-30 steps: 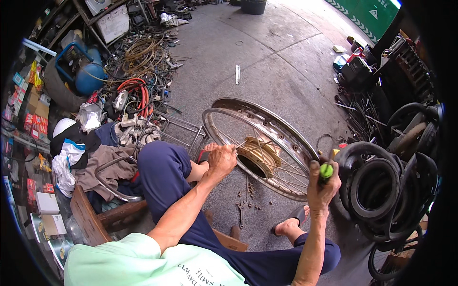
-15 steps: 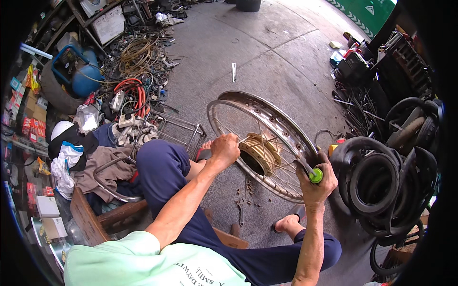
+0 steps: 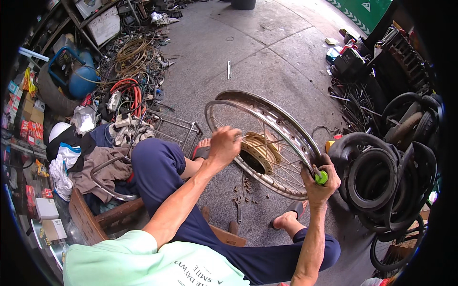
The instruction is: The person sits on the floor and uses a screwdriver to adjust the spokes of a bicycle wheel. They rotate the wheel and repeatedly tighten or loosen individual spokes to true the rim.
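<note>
A spoked wheel rim (image 3: 305,136) stands tilted in front of me, over the floor between my feet. Inside it sits a gold-coloured hub (image 3: 260,151) with spokes running to the rim. My left hand (image 3: 224,147) is closed at the hub's left side, fingers pinched on what looks like a thin metal spoke, mostly hidden by the hand. At the rim's lower right, my right hand (image 3: 323,187) grips the edge. That same hand also holds a green-handled screwdriver (image 3: 321,178), whose tip cannot be made out.
A wrench (image 3: 239,209) and several small brass-coloured pieces (image 3: 247,186) lie on the floor below the wheel. Black tyres (image 3: 372,178) are piled at right. Tangled cables (image 3: 131,93), a metal frame (image 3: 183,128) and a blue tank (image 3: 83,78) crowd the left.
My left hand has shifted slightly left and turned at the wrist beside the hub. My right hand, with rim and screwdriver, sits slightly farther right and lower.
</note>
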`<act>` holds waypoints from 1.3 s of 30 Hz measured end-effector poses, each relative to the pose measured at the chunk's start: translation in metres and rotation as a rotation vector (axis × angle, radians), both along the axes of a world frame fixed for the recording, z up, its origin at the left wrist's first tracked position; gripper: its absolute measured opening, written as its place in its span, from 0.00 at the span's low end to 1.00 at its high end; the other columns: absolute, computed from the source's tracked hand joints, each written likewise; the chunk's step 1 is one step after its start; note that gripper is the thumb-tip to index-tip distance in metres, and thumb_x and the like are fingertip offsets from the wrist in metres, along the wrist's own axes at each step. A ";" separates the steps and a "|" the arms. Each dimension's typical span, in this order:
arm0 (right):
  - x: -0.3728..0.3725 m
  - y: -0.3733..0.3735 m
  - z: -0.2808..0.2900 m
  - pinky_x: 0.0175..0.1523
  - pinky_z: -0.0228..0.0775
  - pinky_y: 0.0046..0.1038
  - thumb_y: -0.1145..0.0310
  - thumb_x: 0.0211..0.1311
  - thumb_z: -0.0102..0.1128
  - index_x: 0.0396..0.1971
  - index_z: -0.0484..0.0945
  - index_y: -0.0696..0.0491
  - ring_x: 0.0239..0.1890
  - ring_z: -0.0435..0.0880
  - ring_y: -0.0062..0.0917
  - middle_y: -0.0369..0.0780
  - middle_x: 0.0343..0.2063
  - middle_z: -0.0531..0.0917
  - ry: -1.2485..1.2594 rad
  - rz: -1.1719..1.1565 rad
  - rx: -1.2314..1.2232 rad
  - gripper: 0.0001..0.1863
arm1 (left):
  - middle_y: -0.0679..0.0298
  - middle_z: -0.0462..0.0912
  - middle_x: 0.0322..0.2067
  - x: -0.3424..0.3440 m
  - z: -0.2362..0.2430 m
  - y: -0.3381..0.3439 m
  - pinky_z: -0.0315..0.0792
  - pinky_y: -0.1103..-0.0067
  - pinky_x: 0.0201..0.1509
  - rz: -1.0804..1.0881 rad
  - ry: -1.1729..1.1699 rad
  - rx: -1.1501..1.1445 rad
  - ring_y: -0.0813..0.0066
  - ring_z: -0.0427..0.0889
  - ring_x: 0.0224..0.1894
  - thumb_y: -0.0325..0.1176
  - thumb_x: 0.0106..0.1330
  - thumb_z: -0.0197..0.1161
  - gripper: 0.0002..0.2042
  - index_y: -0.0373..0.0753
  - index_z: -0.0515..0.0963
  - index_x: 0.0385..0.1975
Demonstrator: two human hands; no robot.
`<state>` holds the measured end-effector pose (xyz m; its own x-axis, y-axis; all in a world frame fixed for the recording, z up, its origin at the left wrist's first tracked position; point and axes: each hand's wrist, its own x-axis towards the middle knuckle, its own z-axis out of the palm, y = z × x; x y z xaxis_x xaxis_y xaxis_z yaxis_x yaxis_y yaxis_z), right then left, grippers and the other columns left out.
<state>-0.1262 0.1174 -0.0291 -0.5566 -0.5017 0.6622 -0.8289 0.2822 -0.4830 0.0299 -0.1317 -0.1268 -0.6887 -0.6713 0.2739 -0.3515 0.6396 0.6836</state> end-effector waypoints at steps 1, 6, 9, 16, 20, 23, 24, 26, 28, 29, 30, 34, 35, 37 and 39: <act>0.000 0.001 -0.001 0.37 0.78 0.33 0.63 0.35 0.83 0.23 0.72 0.57 0.33 0.87 0.41 0.54 0.36 0.86 -0.020 -0.007 -0.002 0.24 | 0.53 0.83 0.35 -0.009 0.013 0.007 0.72 0.61 0.49 -0.060 0.047 0.016 0.53 0.81 0.41 0.32 0.60 0.67 0.10 0.36 0.84 0.39; 0.002 -0.004 0.002 0.37 0.79 0.32 0.65 0.35 0.83 0.23 0.72 0.56 0.33 0.88 0.40 0.53 0.36 0.86 0.001 0.019 -0.010 0.24 | 0.57 0.86 0.37 -0.040 0.014 0.013 0.69 0.65 0.52 -0.154 0.147 0.007 0.59 0.81 0.41 0.33 0.60 0.68 0.09 0.38 0.86 0.37; 0.000 -0.005 0.001 0.37 0.79 0.32 0.65 0.34 0.83 0.23 0.72 0.56 0.33 0.88 0.39 0.53 0.37 0.86 0.010 -0.006 -0.004 0.24 | 0.60 0.87 0.31 -0.035 0.015 0.006 0.71 0.66 0.49 -0.193 0.115 0.024 0.62 0.84 0.37 0.33 0.60 0.69 0.07 0.37 0.87 0.31; -0.005 -0.007 0.002 0.39 0.79 0.31 0.66 0.32 0.83 0.22 0.72 0.56 0.34 0.88 0.39 0.52 0.37 0.86 0.010 0.015 -0.009 0.24 | 0.54 0.87 0.33 -0.022 0.008 0.003 0.78 0.71 0.40 -0.096 0.235 0.135 0.59 0.87 0.34 0.30 0.59 0.69 0.08 0.32 0.86 0.33; -0.006 -0.012 0.003 0.40 0.79 0.33 0.66 0.30 0.83 0.21 0.72 0.57 0.34 0.88 0.39 0.52 0.36 0.86 -0.061 0.032 -0.012 0.24 | 0.52 0.87 0.31 -0.010 0.005 0.016 0.78 0.70 0.37 0.088 0.320 0.183 0.60 0.87 0.31 0.30 0.62 0.67 0.08 0.31 0.84 0.35; -0.013 -0.008 0.003 0.42 0.80 0.34 0.64 0.46 0.78 0.20 0.72 0.59 0.32 0.88 0.39 0.51 0.27 0.83 -0.097 0.039 -0.054 0.21 | 0.51 0.86 0.29 0.008 0.037 0.024 0.77 0.72 0.32 0.221 0.124 0.202 0.62 0.86 0.29 0.31 0.66 0.64 0.08 0.31 0.81 0.36; -0.014 -0.004 0.002 0.42 0.80 0.34 0.63 0.50 0.77 0.20 0.72 0.59 0.31 0.88 0.39 0.50 0.25 0.82 -0.129 0.036 -0.079 0.21 | 0.52 0.86 0.29 0.016 0.061 0.025 0.77 0.71 0.31 0.128 0.122 0.246 0.62 0.86 0.28 0.31 0.65 0.65 0.08 0.30 0.81 0.34; -0.012 -0.004 0.007 0.39 0.77 0.32 0.62 0.57 0.71 0.20 0.71 0.61 0.26 0.84 0.38 0.48 0.21 0.78 -0.117 0.039 -0.076 0.21 | 0.54 0.85 0.27 0.019 0.101 0.026 0.76 0.71 0.28 0.001 0.366 0.010 0.63 0.85 0.26 0.31 0.64 0.66 0.08 0.32 0.81 0.34; -0.010 -0.002 0.009 0.36 0.75 0.30 0.62 0.57 0.71 0.20 0.71 0.61 0.24 0.82 0.37 0.48 0.21 0.78 -0.157 0.018 -0.077 0.21 | 0.55 0.86 0.28 0.013 0.131 0.015 0.78 0.69 0.35 -0.089 0.361 -0.086 0.61 0.86 0.32 0.33 0.63 0.67 0.09 0.34 0.82 0.36; -0.011 0.000 0.011 0.33 0.72 0.28 0.63 0.58 0.71 0.20 0.71 0.61 0.21 0.79 0.35 0.48 0.21 0.79 -0.136 0.022 -0.068 0.21 | 0.56 0.85 0.34 0.005 0.153 0.004 0.78 0.67 0.44 -0.198 0.317 -0.253 0.63 0.84 0.38 0.35 0.62 0.70 0.12 0.36 0.82 0.41; -0.011 0.001 0.012 0.32 0.71 0.28 0.62 0.58 0.71 0.20 0.71 0.62 0.21 0.78 0.35 0.48 0.21 0.78 -0.152 0.016 -0.076 0.21 | 0.57 0.85 0.40 -0.005 0.169 -0.008 0.77 0.66 0.52 -0.306 0.272 -0.423 0.65 0.83 0.44 0.37 0.60 0.72 0.17 0.38 0.81 0.47; -0.011 -0.002 0.017 0.27 0.66 0.28 0.59 0.61 0.69 0.19 0.72 0.61 0.17 0.73 0.31 0.46 0.17 0.76 -0.219 -0.032 -0.085 0.22 | 0.55 0.75 0.55 -0.047 0.155 -0.028 0.60 0.59 0.66 -0.566 -0.044 -0.522 0.59 0.74 0.57 0.58 0.51 0.74 0.42 0.43 0.69 0.65; -0.012 -0.002 0.019 0.25 0.64 0.28 0.58 0.62 0.68 0.18 0.72 0.61 0.15 0.71 0.30 0.45 0.16 0.75 -0.240 -0.051 -0.076 0.23 | 0.55 0.76 0.53 -0.052 0.144 -0.029 0.61 0.59 0.65 -0.571 -0.012 -0.558 0.58 0.75 0.57 0.58 0.51 0.74 0.41 0.43 0.71 0.63; -0.023 0.007 0.023 0.24 0.61 0.29 0.56 0.62 0.68 0.17 0.72 0.60 0.14 0.68 0.27 0.43 0.13 0.72 -0.230 -0.091 0.121 0.24 | 0.57 0.78 0.46 -0.067 0.134 -0.022 0.64 0.62 0.60 -0.557 0.088 -0.613 0.59 0.76 0.53 0.56 0.49 0.75 0.37 0.42 0.75 0.57; -0.028 0.011 0.033 0.22 0.59 0.28 0.56 0.61 0.70 0.14 0.70 0.59 0.13 0.64 0.21 0.40 0.09 0.67 -0.325 -0.113 0.236 0.26 | 0.59 0.79 0.44 -0.077 0.129 -0.017 0.66 0.63 0.58 -0.560 0.104 -0.586 0.61 0.77 0.50 0.53 0.50 0.75 0.34 0.42 0.77 0.55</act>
<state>-0.1547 0.1287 0.0041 -0.7780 -0.5421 0.3176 -0.6016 0.4968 -0.6255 -0.0473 -0.1487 0.0026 -0.8315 0.0364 0.5544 0.1726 0.9654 0.1954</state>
